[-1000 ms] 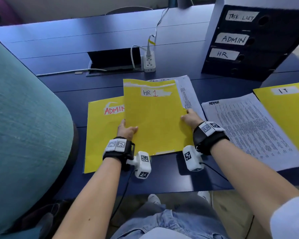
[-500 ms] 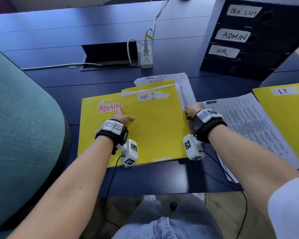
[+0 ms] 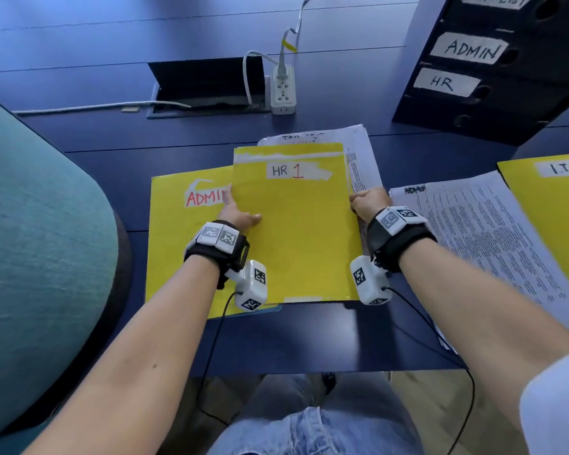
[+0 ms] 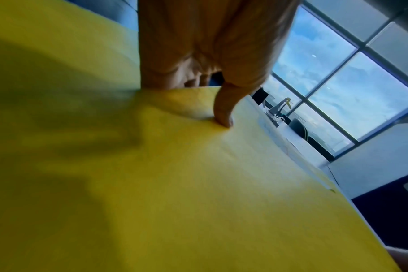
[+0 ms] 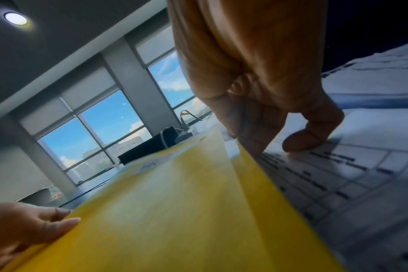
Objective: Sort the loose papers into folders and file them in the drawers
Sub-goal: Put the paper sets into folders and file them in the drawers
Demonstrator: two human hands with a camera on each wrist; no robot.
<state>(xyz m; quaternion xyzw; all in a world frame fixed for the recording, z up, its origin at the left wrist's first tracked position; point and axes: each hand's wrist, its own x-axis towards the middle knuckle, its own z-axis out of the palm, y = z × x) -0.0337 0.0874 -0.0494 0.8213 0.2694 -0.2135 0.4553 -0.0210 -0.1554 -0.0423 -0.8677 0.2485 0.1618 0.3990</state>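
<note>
The yellow folder labelled HR 1 (image 3: 293, 231) lies in the middle of the blue desk (image 3: 309, 333), overlapping the yellow ADMIN folder (image 3: 178, 251) on its left. My left hand (image 3: 239, 213) pinches its left edge: the thumb (image 4: 224, 112) presses on the cover and the fingers are tucked under it. My right hand (image 3: 367, 201) curls at its right edge, where the cover (image 5: 186, 184) stands slightly lifted; one fingertip (image 5: 303, 142) rests on a printed sheet. White papers (image 3: 358, 149) stick out from under the folder's far right corner.
A stack of printed ADMIN papers (image 3: 490, 244) lies to the right, then a yellow IT folder (image 3: 559, 205). A dark drawer unit (image 3: 506, 106) labelled TASK LIST, ADMIN and HR stands at the back right. A power strip (image 3: 283, 93) sits behind; a teal chair (image 3: 40, 241) is on the left.
Both hands have slid from the folder's near corners up along its side edges. The HR 1 folder now lies flatter and further over the ADMIN folder.
</note>
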